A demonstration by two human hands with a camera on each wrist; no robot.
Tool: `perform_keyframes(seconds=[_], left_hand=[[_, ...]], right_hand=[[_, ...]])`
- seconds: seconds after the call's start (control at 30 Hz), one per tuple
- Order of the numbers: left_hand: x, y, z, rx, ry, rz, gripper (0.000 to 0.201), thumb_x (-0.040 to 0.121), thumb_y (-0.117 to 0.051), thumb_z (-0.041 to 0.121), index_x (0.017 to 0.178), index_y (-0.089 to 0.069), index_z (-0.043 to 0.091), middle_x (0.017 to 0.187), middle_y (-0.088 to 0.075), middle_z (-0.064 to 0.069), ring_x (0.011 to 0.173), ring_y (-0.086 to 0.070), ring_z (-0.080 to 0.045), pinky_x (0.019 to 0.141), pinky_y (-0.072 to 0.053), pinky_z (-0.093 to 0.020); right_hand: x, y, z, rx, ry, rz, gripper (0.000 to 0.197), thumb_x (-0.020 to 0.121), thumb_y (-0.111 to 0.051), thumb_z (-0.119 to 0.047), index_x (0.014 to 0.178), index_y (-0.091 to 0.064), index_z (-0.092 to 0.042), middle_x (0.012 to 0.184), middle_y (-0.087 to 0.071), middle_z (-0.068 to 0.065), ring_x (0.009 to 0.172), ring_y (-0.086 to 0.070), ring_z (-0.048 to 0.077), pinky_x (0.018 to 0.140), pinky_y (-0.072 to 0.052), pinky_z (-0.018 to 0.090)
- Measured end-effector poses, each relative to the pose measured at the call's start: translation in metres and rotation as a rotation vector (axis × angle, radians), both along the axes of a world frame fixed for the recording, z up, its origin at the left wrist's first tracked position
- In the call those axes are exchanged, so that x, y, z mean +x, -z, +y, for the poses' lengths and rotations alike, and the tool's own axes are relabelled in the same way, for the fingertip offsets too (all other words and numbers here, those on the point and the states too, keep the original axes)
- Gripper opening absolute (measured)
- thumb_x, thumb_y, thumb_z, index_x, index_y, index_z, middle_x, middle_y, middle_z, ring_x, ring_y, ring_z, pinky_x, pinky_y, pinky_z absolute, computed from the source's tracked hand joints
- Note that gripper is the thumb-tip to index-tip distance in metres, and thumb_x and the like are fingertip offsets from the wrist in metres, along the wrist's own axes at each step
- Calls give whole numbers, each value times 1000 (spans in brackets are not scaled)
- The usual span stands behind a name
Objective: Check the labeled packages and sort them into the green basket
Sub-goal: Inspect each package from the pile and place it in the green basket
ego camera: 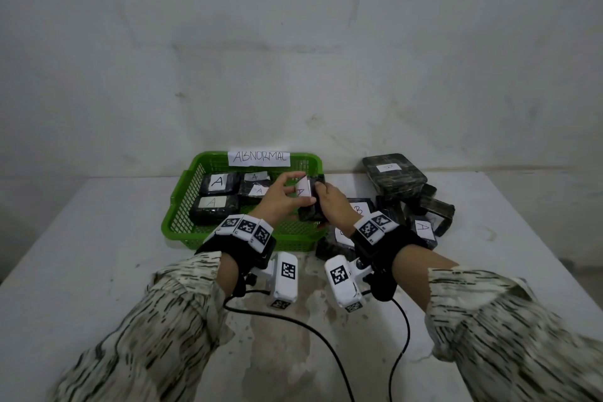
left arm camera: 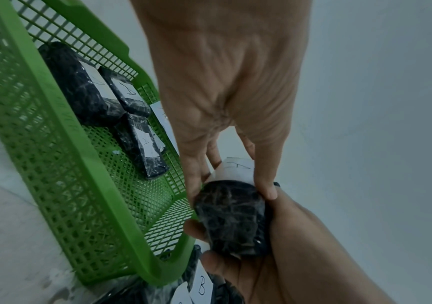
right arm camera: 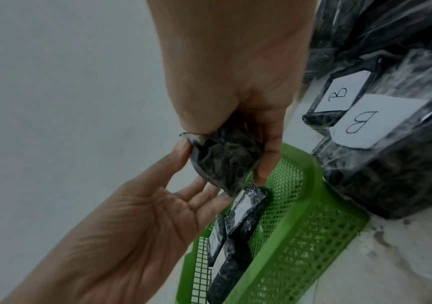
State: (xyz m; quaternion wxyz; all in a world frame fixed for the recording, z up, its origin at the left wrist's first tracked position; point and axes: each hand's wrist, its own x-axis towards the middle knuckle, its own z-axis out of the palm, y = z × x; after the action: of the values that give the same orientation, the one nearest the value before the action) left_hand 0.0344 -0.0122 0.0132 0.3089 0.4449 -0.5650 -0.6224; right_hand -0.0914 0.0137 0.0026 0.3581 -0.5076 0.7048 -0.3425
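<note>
Both hands hold one package (ego camera: 310, 206) upright above the right edge of the green basket (ego camera: 182, 206). It is a small dark block in crinkled clear wrap, with a white paper label marked "A" on the face turned to the person. The right hand (ego camera: 332, 202) grips it from the right; the left hand (ego camera: 280, 199) pinches it by the label. Four "A" packages (ego camera: 217, 184) lie in the basket on the desk (ego camera: 98, 238).
</note>
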Motion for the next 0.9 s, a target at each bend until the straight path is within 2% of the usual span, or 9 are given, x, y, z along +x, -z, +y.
perform_keyframes(seconds=[0.1,0.23,0.3,0.4,0.47,0.57,0.7,0.83,0.9], left_hand=[[-1,-1,1,29,-8,50,53,82,-65,-3,125,-47,22,126,-53,-16,114,-55,-32,75,-55,-39],[0,2,-4,72,-12,101,50,88,-55,-7,126,-45,24,135,-47,-22,120,-50,-37,77,-54,-39],[-1,3,-5,83,-18,102,52,89,-52,-8,131,-43,22,136,-46,-23,119,-50,-36,75,-53,-37],[-1,2,-3,81,-59,116,53,92,-48,-7,138,-38,18,140,-43,-21,122,-48,-35,75,-52,-36],[1,1,-3,62,-86,119,50,95,-46,-1,141,-36,16,146,-36,-18,130,-42,-33,76,-50,-32],[3,1,-5,98,-104,122,44,97,-45,8,140,-37,16,145,-38,-16,130,-43,-32,87,-49,-41],[4,1,-8,241,-152,158,41,99,-43,16,138,-41,4,138,-47,-21,123,-49,-34,90,-46,-45],[2,2,-6,256,-130,119,40,98,-46,19,132,-47,-1,132,-50,-22,108,-53,-30,84,-49,-42],[0,2,-7,264,-141,104,40,98,-45,20,131,-47,-2,133,-49,-23,112,-53,-32,82,-49,-41]], right_hand=[[-1,-2,1,10,8,-123,37,102,-31,-29,124,-52,-8,118,-59,19,103,-59,36,73,-53,42],[-3,-6,8,11,-87,-252,41,102,-38,-25,141,-35,-15,117,-54,8,100,-57,26,58,-56,29],[-4,-3,5,-13,-104,-213,47,101,-41,-26,145,-31,-13,126,-55,12,104,-59,29,60,-57,30],[-4,0,3,13,-98,-292,63,98,-49,-25,151,-18,-13,137,-51,16,103,-60,26,52,-54,24],[-3,-3,5,20,-119,-355,73,97,-52,-24,154,-7,-21,144,-45,13,114,-57,27,60,-53,23],[-1,-7,10,-5,-176,-418,70,99,-46,-31,153,-1,-28,153,-31,11,135,-41,30,78,-45,21],[-1,-4,11,17,-249,-272,64,100,-38,-42,153,-7,-27,151,-35,13,135,-39,30,103,-42,36],[0,2,6,-30,-226,-113,54,102,-36,-35,151,-21,-17,148,-39,17,133,-41,32,105,-41,41],[-1,2,5,-29,-218,-122,55,101,-38,-34,151,-23,-16,148,-40,15,134,-41,29,100,-45,34]])
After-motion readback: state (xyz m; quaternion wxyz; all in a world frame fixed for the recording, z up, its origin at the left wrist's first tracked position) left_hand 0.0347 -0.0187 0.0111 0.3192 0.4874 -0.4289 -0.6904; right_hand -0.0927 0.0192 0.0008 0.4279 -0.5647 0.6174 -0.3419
